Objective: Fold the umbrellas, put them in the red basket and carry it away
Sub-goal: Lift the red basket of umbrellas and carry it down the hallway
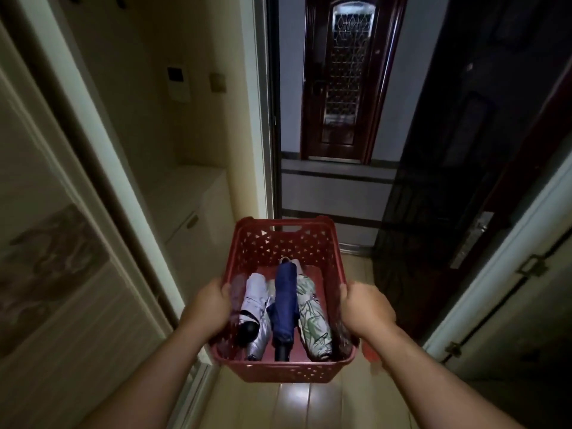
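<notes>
Left hand [213, 305] and right hand [365, 308] clench the red basket [278, 239] by its side rims; three folded umbrellas [284, 305] inside (probably light, rigid plastic).

Both bare forearms reach forward and slightly inward from the lower corners of the view. Left hand [210, 306] grips the left rim of the red basket [280, 239], fingers curled over the edge, back of hand up. Right hand [365, 308] grips the right rim likewise. Wrists roughly level.
</notes>
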`<action>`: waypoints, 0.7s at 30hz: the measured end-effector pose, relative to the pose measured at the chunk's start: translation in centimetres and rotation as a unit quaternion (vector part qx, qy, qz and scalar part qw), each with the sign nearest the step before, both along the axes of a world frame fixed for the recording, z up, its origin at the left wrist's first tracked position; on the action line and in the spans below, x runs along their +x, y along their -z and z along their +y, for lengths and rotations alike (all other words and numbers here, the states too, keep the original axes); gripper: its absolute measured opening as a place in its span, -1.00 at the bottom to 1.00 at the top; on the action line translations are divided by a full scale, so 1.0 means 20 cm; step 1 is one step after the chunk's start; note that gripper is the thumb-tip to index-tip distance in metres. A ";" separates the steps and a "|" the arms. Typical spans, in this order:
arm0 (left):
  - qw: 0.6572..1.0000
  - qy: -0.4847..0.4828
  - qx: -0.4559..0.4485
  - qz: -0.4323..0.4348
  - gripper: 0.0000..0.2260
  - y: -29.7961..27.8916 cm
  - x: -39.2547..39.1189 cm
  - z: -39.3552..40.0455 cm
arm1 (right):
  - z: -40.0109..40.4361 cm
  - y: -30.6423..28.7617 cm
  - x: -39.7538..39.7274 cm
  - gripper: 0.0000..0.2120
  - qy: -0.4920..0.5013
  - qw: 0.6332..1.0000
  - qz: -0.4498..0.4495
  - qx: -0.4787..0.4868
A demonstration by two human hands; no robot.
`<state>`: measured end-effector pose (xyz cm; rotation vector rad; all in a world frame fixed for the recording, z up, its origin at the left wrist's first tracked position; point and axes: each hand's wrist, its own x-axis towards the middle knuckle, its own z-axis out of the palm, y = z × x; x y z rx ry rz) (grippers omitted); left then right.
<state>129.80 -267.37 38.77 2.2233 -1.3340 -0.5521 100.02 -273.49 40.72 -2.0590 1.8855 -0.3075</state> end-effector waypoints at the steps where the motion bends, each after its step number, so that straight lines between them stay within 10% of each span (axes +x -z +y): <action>1: 1.000 0.004 -0.001 0.000 -0.68 -0.02 0.03 -0.14 | -0.15 -0.01 0.02 -0.53 0.001 1.000 -0.001 0.005; 21: 0.963 -0.263 -0.052 0.027 -0.77 -0.08 0.68 -2.26 | -2.93 -0.08 1.07 -0.59 -0.227 0.974 -0.006 -0.003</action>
